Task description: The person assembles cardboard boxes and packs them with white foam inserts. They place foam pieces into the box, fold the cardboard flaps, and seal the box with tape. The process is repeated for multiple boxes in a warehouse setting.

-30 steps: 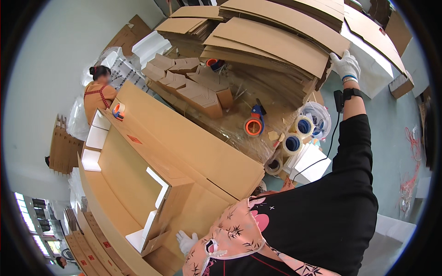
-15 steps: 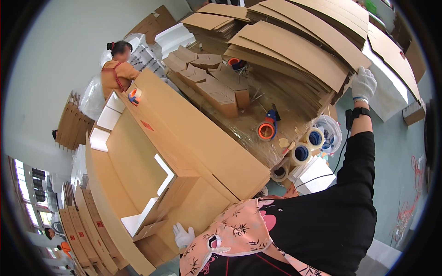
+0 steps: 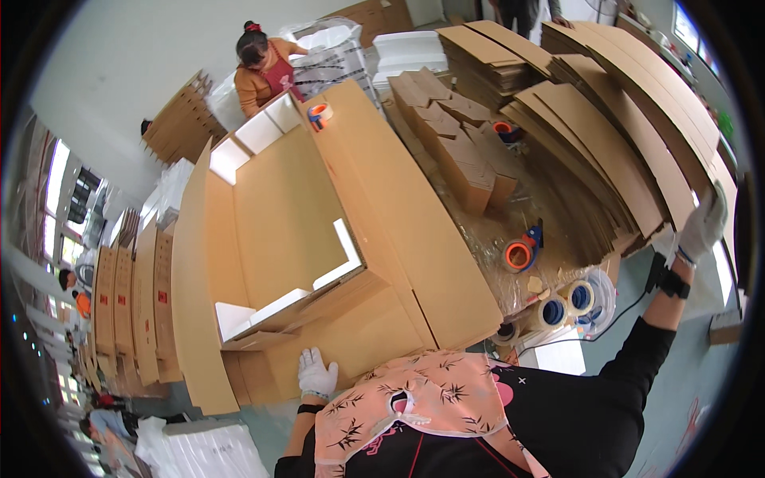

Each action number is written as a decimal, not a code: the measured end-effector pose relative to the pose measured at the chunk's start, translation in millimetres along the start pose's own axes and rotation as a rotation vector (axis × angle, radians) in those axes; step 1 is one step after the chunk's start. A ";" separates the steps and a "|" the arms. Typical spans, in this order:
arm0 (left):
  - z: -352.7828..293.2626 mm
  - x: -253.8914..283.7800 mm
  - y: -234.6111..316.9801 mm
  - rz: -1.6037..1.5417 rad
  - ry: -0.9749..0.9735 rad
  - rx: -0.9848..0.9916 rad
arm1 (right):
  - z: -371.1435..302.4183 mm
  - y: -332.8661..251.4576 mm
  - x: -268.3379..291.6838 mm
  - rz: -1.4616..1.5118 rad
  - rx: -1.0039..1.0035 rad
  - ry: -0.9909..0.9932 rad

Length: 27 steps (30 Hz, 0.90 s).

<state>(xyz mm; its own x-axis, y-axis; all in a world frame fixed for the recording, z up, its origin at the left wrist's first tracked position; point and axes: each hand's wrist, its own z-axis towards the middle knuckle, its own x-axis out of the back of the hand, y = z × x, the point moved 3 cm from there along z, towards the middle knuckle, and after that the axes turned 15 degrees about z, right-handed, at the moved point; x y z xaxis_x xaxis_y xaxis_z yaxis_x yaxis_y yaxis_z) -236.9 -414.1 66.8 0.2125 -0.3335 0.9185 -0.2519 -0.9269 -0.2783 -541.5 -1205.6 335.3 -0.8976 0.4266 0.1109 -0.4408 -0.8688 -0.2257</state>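
Two gloved hands (image 3: 317,373) (image 3: 703,225); one open box (image 3: 390,199); three tape dispensers (image 3: 319,117) (image 3: 507,131) (image 3: 522,252), two of them on the table (image 3: 560,209); three loose tape rolls (image 3: 552,311) (image 3: 580,297) (image 3: 506,333) by its near edge.

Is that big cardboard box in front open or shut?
Open: the cardboard box has its flaps spread outward, and its bottom and white foam pieces show inside.

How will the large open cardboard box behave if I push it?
The cardboard box is probably light for its size, being thin-walled. Its long spread flaps would likely flex. Being wide, it seems unlikely to tip.
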 end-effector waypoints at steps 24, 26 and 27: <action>-156.3 369.2 -25.9 -2.021 0.271 -1.585 | -208.5 -418.9 -139.2 1.364 -1.708 -0.885; -165.3 373.0 -18.1 -2.105 0.228 -1.916 | -214.4 -449.4 -144.5 1.390 -1.619 -0.968; -169.6 372.1 -20.8 -2.090 0.227 -2.014 | -220.0 -459.9 -146.7 1.407 -1.596 -0.995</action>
<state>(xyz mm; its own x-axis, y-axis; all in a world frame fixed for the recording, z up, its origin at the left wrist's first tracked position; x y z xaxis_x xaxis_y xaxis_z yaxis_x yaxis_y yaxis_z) -312.6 -489.7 462.1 0.9705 0.0946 -0.2219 0.0010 0.9183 0.3958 -207.1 -813.3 209.9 -0.4793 -0.6621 -0.5761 0.1177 0.6020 -0.7898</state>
